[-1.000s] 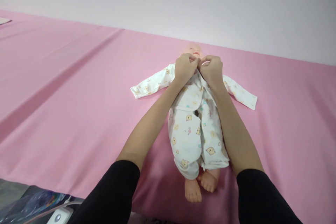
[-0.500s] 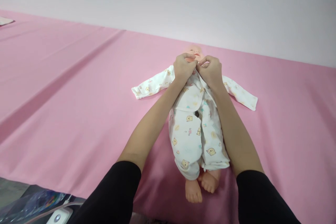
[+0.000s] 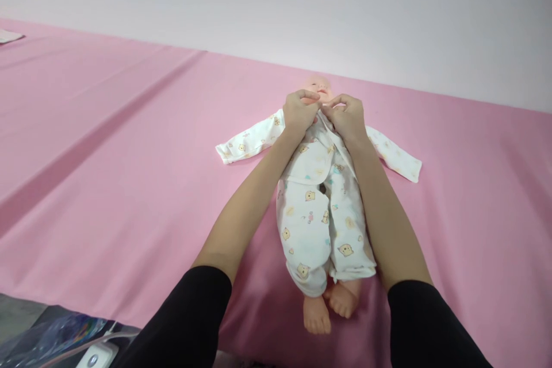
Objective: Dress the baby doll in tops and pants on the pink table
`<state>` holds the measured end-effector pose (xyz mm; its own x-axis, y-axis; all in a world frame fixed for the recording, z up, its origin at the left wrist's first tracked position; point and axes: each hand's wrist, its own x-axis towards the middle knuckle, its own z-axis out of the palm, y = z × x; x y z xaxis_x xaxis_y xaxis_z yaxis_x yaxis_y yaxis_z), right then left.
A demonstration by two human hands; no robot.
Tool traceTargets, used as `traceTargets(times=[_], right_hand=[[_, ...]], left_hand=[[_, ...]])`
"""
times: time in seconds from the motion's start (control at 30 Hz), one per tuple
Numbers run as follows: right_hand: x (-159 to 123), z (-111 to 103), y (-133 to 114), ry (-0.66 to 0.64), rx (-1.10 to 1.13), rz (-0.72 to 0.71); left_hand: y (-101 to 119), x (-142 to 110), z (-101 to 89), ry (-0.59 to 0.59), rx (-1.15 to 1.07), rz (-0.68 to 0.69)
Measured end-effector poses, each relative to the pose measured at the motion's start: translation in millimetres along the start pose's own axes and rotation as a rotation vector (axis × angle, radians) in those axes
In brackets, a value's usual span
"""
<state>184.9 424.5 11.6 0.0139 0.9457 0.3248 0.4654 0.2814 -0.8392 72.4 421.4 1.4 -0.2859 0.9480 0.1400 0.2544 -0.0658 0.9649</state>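
Observation:
A baby doll (image 3: 321, 307) lies on its back on the pink sheet (image 3: 129, 172), head away from me, bare feet toward me. It wears a white romper (image 3: 317, 218) printed with small bears, sleeves spread to both sides. My left hand (image 3: 297, 112) and my right hand (image 3: 347, 118) meet at the romper's collar just below the doll's chin. Both are closed in a pinch on the collar fabric. My hands hide most of the doll's face and neck.
The pink sheet covers a wide flat surface with long creases at the left. A pale wall (image 3: 302, 6) runs along the far edge. At the bottom left, below the sheet's edge, lie a white device (image 3: 92, 356) with a cable and a clear plastic bag (image 3: 56, 336).
Both hands stay pinched at the collar, shifting only slightly. The doll has hardly moved.

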Motion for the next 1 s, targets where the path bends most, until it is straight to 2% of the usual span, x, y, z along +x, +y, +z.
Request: traceTargets(times=[0.13, 0.2, 0.27, 0.33, 0.47, 0.57, 0.7, 0.83, 0.9, 1.0], right_hand=[[0.1, 0.2, -2.3, -0.045, 0.165, 0.176], [0.0, 0.1, -1.5, 0.013, 0.166, 0.196], [-0.1, -0.1, 0.5, 0.085, 0.119, 0.166], [-0.7, -0.4, 1.3, 0.098, 0.026, 0.087], [-5.9, -3.1, -8.0, 0.060, -0.270, -0.080], [-13.6, -11.3, -21.7, -0.049, -0.450, -0.143], [-25.4, -30.7, -36.7, -0.256, -0.480, -0.189], [-30.2, -45.8, -39.1, -0.295, -0.522, -0.167], [-29.4, -50.4, -37.6, -0.290, -0.506, -0.192], [-27.7, -55.6, -38.1, -0.316, -0.434, -0.216]], left_hand=[[3.0, -2.6, -2.0, -0.010, 0.061, 0.090], [6.5, -4.8, -3.3, 0.002, 0.113, 0.156], [9.4, -7.1, -4.0, 0.011, 0.159, 0.209], [10.4, -8.7, -4.1, -0.007, 0.187, 0.242], [11.2, -9.1, -8.4, -0.093, 0.194, 0.280], [19.5, -10.6, -19.8, -0.213, 0.208, 0.293], [42.0, -23.2, -36.1, -0.320, 0.345, 0.319], [59.4, -43.7, -38.3, -0.366, 0.534, 0.327], [63.0, -51.4, -36.9, -0.382, 0.511, 0.325], [66.6, -57.6, -37.5, -0.373, 0.364, 0.278]])
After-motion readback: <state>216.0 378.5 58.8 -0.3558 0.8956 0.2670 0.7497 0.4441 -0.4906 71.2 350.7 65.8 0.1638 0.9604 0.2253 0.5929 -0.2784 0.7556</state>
